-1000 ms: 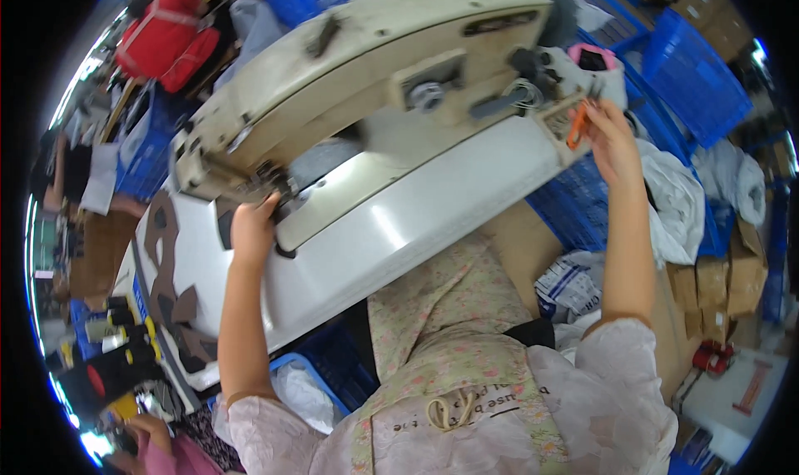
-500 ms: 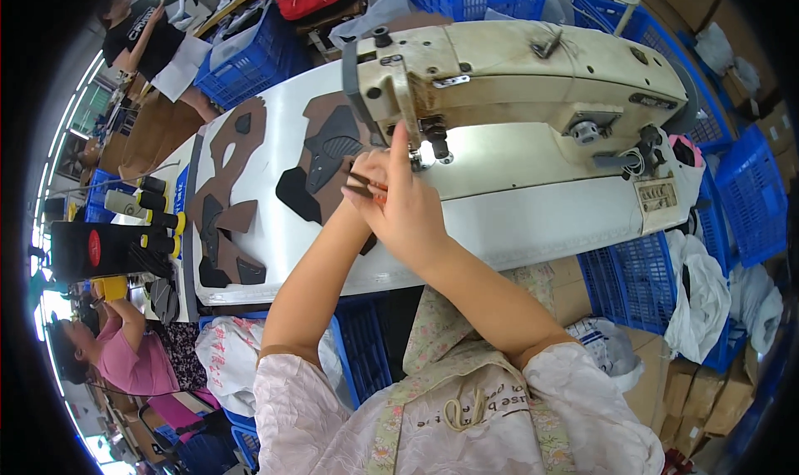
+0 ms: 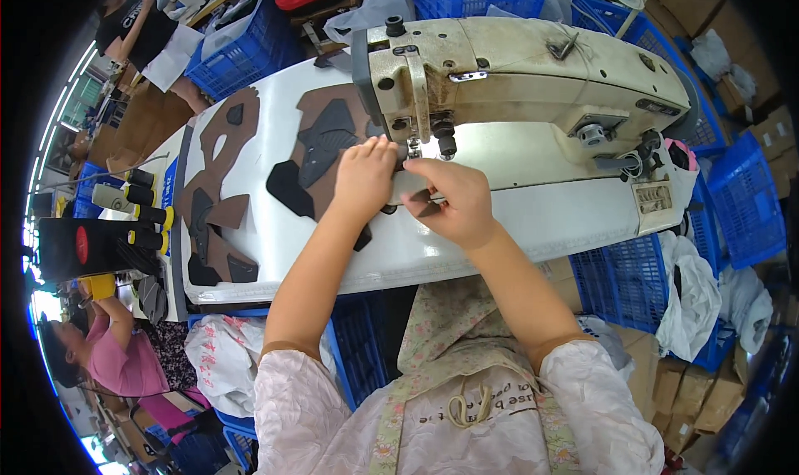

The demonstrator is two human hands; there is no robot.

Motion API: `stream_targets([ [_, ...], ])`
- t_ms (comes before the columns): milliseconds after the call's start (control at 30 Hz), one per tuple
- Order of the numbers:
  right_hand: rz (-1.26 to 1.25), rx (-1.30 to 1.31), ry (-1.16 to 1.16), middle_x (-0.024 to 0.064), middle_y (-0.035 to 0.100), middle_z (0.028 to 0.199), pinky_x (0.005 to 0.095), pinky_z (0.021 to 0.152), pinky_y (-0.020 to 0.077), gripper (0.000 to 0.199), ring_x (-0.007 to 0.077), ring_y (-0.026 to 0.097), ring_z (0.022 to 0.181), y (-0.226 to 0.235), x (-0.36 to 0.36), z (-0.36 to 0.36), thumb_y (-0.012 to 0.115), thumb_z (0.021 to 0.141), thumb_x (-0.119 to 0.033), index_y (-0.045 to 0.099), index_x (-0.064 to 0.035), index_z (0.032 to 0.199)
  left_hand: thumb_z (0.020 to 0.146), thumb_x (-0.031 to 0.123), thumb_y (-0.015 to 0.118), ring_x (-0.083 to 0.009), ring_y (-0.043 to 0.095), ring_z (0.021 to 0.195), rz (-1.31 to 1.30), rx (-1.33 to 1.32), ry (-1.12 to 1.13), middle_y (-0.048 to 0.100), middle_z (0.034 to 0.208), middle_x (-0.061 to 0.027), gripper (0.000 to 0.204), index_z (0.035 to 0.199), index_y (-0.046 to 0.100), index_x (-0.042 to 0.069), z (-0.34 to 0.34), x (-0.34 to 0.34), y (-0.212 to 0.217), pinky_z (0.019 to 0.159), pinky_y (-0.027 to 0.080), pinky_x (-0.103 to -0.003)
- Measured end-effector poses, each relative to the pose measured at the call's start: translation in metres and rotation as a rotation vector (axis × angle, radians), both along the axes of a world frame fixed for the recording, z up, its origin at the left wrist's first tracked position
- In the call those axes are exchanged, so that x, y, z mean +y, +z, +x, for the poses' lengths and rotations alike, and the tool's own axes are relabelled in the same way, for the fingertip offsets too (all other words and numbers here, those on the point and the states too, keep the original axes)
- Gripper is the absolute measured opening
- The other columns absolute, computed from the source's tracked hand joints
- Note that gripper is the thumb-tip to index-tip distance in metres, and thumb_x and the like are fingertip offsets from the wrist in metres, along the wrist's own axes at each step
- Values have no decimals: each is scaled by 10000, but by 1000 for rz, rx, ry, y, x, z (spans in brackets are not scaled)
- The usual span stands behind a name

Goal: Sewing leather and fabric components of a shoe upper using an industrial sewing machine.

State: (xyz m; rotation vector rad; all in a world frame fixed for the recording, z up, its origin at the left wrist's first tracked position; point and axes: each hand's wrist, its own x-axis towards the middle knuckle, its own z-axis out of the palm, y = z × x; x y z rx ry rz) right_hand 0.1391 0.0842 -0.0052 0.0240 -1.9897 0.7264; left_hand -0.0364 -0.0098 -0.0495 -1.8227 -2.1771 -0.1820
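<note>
Just left of the presser foot [image 3: 413, 148] of a cream sewing machine [image 3: 533, 67], my left hand [image 3: 364, 175] is closed, fingers bunched at a small dark piece [image 3: 402, 153] by the needle area. My fingers partly cover that piece. My right hand [image 3: 459, 199] is just right of it, thumb and forefinger near the presser foot. Its other fingers are curled around what look like thread snips [image 3: 423, 202], whose dark pointed blades stick out toward my left hand. Brown and black cut shoe-upper pieces [image 3: 320, 142] lie on the white table beside and beneath my left hand.
More brown and black cut pieces [image 3: 218, 184] lie at the table's left end. Thread spools [image 3: 148, 215] stand beyond it. Blue crates [image 3: 624, 279] surround the table. A person in a pink shirt [image 3: 125, 358] sits at the left; others are behind.
My hands, earlier together left of the needle with the right forefinger stretched out, have moved apart. My right hand has shifted right and down; my left fingers now rest by the presser foot.
</note>
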Motion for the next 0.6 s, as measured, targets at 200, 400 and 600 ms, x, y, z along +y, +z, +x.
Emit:
stream_targets([
  [200, -948, -406, 370, 47, 631, 762, 210, 533, 412, 511, 80, 510, 577, -19, -32, 18, 586, 965, -429, 506, -23, 1264, 727, 62, 625, -253, 550, 1248, 13, 65, 200, 595, 1341, -118, 538, 1263, 581, 45, -26, -40, 0, 1006, 418, -400],
  [400, -1926, -470, 565, 77, 596, 839, 230, 483, 383, 311, 105, 468, 561, -39, -52, -46, 483, 1028, -337, 532, -37, 1097, 709, 16, 613, -265, 568, 1229, 114, -16, 234, 616, 1307, -133, 539, 1246, 597, 45, -25, -64, -7, 1011, 421, -400],
  [600, -2181, -345, 485, 66, 573, 844, 237, 467, 362, 269, 107, 438, 561, -49, -48, -94, 488, 1025, -323, 536, -61, 1062, 699, -10, 602, -264, 579, 1218, 210, -85, 242, 634, 1273, -144, 527, 1224, 606, 36, -24, -63, -4, 1007, 424, -392],
])
